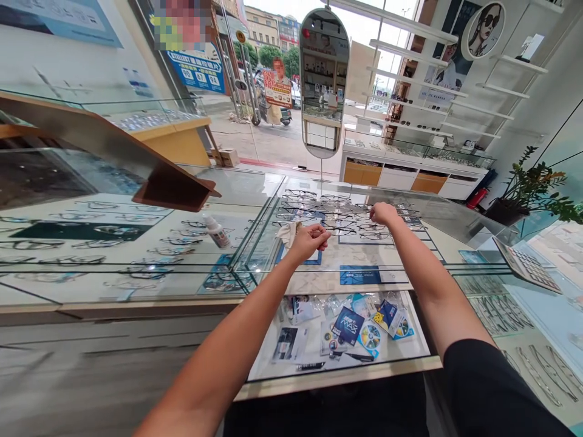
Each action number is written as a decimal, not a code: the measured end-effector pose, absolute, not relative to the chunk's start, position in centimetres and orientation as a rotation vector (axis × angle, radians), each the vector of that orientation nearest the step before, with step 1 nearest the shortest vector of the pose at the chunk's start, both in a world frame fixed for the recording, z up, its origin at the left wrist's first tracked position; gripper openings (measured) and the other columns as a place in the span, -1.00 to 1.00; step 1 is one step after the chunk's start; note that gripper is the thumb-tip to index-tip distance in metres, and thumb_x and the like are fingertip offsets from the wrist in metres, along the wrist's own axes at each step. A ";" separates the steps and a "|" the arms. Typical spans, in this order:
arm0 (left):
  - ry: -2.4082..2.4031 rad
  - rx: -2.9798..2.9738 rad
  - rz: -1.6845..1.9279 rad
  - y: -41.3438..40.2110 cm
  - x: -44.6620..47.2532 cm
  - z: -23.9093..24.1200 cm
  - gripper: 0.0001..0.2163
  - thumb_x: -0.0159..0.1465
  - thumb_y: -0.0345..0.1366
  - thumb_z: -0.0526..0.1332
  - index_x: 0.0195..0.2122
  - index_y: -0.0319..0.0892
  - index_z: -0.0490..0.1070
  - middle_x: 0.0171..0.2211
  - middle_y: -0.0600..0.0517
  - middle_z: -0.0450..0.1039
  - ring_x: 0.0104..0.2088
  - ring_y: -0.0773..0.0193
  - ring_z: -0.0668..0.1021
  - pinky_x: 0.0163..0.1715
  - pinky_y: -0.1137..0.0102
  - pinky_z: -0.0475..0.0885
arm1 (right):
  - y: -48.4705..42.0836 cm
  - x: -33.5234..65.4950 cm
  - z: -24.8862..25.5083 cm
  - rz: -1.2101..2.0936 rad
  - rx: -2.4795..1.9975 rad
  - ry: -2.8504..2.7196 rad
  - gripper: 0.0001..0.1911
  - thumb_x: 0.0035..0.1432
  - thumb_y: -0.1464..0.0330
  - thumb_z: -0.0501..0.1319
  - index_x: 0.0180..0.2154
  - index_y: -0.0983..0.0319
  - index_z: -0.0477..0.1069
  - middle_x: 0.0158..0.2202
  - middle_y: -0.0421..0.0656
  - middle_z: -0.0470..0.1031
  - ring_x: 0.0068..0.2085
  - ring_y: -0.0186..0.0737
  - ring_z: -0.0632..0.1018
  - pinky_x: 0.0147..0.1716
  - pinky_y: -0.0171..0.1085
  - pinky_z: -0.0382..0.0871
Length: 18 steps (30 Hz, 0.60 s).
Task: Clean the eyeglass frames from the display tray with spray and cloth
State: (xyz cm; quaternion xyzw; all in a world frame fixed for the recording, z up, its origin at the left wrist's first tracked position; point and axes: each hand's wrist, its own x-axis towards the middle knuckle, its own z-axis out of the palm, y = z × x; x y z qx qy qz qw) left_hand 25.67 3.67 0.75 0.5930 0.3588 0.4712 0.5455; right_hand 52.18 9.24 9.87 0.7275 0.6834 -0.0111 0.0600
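Both my arms reach into a glass display case holding rows of eyeglass frames. My left hand is closed in a pinch on the end of a dark pair of glasses, with a pale cloth bunched under its wrist side. Farther back, my right hand has its fingers curled down among the frames; what they grip is hidden.
A small spray bottle stands left of the cloth. Packets and leaflets lie on the lower shelf near me. A wooden panel juts in from the left. An oval mirror, a calculator and a potted plant are around.
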 end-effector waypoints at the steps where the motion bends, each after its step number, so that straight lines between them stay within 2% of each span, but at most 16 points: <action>1: 0.849 1.399 1.117 3.8 25.7 0.6 -0.52 -0.05 0.06 0.55 -0.46 -0.17 0.37 -0.64 0.07 0.47 -0.64 0.36 0.47 -0.60 0.48 0.36 | 9.2 52.1 10.0 -0.036 2.214 2.071 -0.66 0.17 0.51 0.30 -0.06 0.11 0.68 0.07 -0.05 0.67 0.04 -0.05 0.66 -0.04 -0.27 0.48; 6: 0.848 1.389 1.125 4.3 25.8 0.0 -0.46 -0.09 0.17 0.53 -0.45 -0.18 0.38 -0.59 -0.01 0.54 -0.58 0.29 0.57 -0.57 0.45 0.41 | 8.3 52.1 12.5 -0.051 2.293 2.105 -0.70 0.13 0.51 0.31 -0.13 0.14 0.69 -0.01 -0.07 0.71 0.01 -0.09 0.66 -0.09 -0.31 0.47; 9: 0.847 1.397 1.130 4.4 25.9 -0.1 -0.45 -0.09 0.18 0.53 -0.47 -0.19 0.39 -0.59 -0.02 0.56 -0.57 0.27 0.58 -0.56 0.44 0.42 | 7.0 52.4 14.6 -0.076 2.350 2.152 -0.74 0.15 0.51 0.27 -0.17 0.18 0.67 -0.14 -0.10 0.74 -0.06 -0.14 0.67 -0.16 -0.34 0.45; 11: 0.847 1.401 1.127 4.4 25.9 -0.2 -0.46 -0.10 0.17 0.54 -0.47 -0.20 0.41 -0.58 -0.03 0.56 -0.56 0.26 0.59 -0.54 0.44 0.44 | 5.5 52.5 15.4 -0.097 2.378 2.200 -0.74 0.20 0.47 0.24 -0.12 0.17 0.64 -0.19 -0.14 0.74 -0.15 -0.20 0.68 -0.22 -0.36 0.43; 15: 0.845 1.412 1.120 4.5 25.8 -0.3 -0.45 -0.12 0.18 0.55 -0.46 -0.23 0.47 -0.58 -0.04 0.56 -0.54 0.24 0.60 -0.53 0.43 0.46 | 1.4 52.0 14.4 -0.373 2.421 2.534 -0.76 0.26 0.42 0.19 -0.08 0.22 0.56 -0.22 -0.14 0.73 -0.35 -0.29 0.65 -0.29 -0.37 0.43; 18: 0.849 1.430 1.113 4.6 25.5 -0.2 -0.44 -0.13 0.19 0.55 -0.46 -0.24 0.49 -0.57 -0.06 0.56 -0.53 0.23 0.61 -0.52 0.42 0.47 | -2.0 51.5 11.9 -0.549 2.418 2.763 -0.80 0.22 0.45 0.19 -0.14 0.20 0.54 -0.27 -0.16 0.71 -0.33 -0.27 0.65 -0.28 -0.34 0.44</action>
